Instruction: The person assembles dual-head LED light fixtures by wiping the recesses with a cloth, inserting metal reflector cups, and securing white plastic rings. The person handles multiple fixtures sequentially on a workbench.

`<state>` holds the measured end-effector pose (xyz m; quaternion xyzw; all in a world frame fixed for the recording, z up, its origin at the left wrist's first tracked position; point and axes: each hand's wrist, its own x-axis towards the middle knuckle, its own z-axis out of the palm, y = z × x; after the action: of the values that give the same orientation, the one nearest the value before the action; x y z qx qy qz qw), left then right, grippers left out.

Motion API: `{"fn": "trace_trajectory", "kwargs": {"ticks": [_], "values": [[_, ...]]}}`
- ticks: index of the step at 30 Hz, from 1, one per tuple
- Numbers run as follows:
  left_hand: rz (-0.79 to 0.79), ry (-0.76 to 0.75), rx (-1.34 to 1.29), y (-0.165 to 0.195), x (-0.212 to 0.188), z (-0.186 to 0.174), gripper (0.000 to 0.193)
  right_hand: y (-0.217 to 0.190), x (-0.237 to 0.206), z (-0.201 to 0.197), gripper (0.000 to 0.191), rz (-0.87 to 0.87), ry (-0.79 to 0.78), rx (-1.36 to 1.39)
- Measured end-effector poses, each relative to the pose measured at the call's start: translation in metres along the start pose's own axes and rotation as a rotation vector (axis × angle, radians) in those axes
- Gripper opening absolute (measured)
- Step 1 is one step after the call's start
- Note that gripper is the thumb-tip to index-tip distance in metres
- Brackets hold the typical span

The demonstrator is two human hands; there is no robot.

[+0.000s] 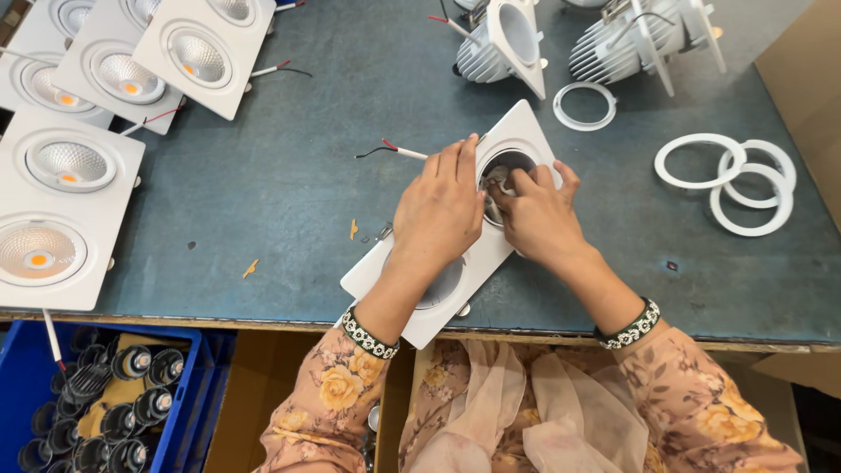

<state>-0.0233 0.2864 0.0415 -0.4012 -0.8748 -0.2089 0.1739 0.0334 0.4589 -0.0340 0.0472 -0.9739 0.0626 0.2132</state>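
A white rectangular double downlight frame (517,131) lies at an angle on the blue-grey table (289,193), near its front edge. My left hand (438,210) presses flat on the frame's middle, fingers reaching the rim of the upper round opening (506,163). My right hand (536,215) has its fingers curled into that opening, touching the part inside. A red and black wire (394,149) sticks out from the frame to the left. What the fingertips grip is hidden.
Finished white downlights (66,197) with reflectors are stacked at left. Three loose white rings (740,180) lie at right, one smaller ring (584,105) farther back. Finned lamp bodies (613,44) stand at the back. A blue crate (105,394) of black parts sits below left.
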Motion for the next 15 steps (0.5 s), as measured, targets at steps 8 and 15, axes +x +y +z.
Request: {"fn": "trace_trajectory", "kwargs": {"ticks": [8, 15], "values": [[-0.002, -0.031, 0.03, -0.001, -0.002, 0.002, 0.067, 0.012, 0.005, -0.005, 0.023, -0.144, -0.052, 0.052], [0.023, 0.096, -0.088, 0.001, 0.001, -0.003, 0.062, 0.011, 0.005, -0.023, 0.013, -0.144, -0.054, -0.18]]}}
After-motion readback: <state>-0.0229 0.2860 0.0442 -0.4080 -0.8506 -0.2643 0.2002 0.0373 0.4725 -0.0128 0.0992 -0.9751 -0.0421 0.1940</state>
